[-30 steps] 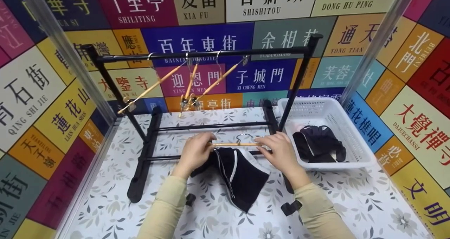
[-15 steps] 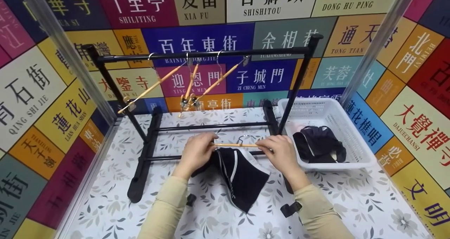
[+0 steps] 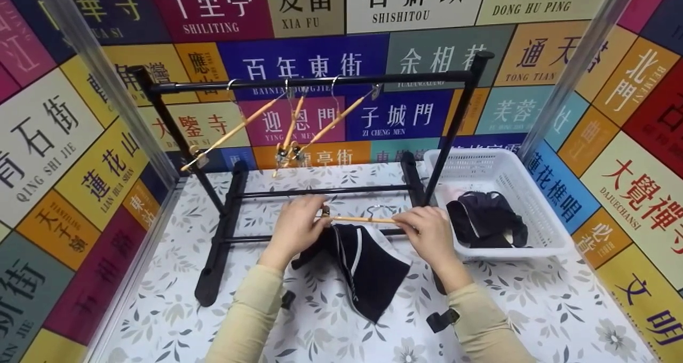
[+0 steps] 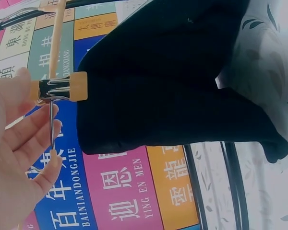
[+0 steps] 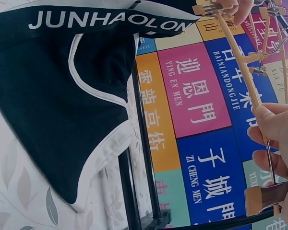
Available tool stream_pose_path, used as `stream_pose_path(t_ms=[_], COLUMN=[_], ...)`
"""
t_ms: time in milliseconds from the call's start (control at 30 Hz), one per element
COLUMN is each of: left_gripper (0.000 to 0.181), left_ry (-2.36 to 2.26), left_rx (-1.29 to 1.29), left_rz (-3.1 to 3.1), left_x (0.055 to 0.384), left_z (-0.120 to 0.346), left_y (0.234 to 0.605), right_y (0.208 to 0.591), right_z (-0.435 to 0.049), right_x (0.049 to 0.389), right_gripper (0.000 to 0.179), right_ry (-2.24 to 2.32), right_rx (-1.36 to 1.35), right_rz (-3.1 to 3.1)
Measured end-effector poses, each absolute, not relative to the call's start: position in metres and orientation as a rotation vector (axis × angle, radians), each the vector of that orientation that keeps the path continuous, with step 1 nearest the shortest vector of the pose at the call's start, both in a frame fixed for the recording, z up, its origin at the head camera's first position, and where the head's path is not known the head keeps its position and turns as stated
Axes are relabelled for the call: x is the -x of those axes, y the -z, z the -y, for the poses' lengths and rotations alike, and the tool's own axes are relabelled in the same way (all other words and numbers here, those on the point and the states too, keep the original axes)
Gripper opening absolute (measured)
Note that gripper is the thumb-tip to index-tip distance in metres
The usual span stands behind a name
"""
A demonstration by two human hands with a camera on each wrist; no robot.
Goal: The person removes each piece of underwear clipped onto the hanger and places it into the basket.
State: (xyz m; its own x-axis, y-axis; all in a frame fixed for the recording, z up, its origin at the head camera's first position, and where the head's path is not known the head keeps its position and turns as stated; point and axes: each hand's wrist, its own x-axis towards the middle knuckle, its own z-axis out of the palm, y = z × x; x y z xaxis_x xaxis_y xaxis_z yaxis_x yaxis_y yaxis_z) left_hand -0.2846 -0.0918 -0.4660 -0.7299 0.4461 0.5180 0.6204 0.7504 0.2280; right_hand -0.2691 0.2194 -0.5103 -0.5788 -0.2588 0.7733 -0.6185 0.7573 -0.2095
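My left hand (image 3: pixel 299 227) pinches a wooden clip hanger (image 3: pixel 368 220) at its left end, thumb against the clip (image 4: pixel 62 89). That clip sits at the edge of a pair of black briefs (image 3: pixel 368 277) with white trim, which hang below the bar. Near the hanger's other end, my right hand (image 3: pixel 429 232) grips the bar between thumb and fingers. In the right wrist view, the right-hand clip (image 5: pixel 266 197) stands apart from the fabric. Lettering runs along the briefs' waistband (image 5: pixel 110 21).
A black garment rack (image 3: pixel 320 80) stands behind the hands, with several wooden hangers (image 3: pixel 291 125) on its top rail. To the right, a white plastic basket (image 3: pixel 549 240) contains more black clothing (image 3: pixel 485 219). Printed panels enclose the back and sides.
My left fingers have shifted on the hanger's end, and its clip now shows above the thumb. The right hand has drawn its fingers together on the bar. The briefs barely moved.
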Motion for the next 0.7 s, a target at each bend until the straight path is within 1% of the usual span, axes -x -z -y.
stream_pose_path(t_ms=[167, 367, 700], left_gripper=[0.042, 0.032, 0.023], left_ry=[0.503, 0.495, 0.507], left_rx=[0.813, 0.817, 0.816], left_rz=[2.526, 2.540, 2.527], left_x=[0.2845, 0.2854, 0.2862], left_z=[0.0882, 0.0859, 0.0830], left_y=[0.4667, 0.4701, 0.4736], right_y=[0.5115, 0.5133, 0.5161], right_z=[-0.2204, -0.2216, -0.2217], right_x=[0.2685, 0.2684, 0.2679], right_gripper=[0.013, 0.013, 0.012], right_ry=[-0.615, -0.613, -0.613], right_rx=[-0.656, -0.655, -0.645], right_rz=[2.168, 2.173, 2.189])
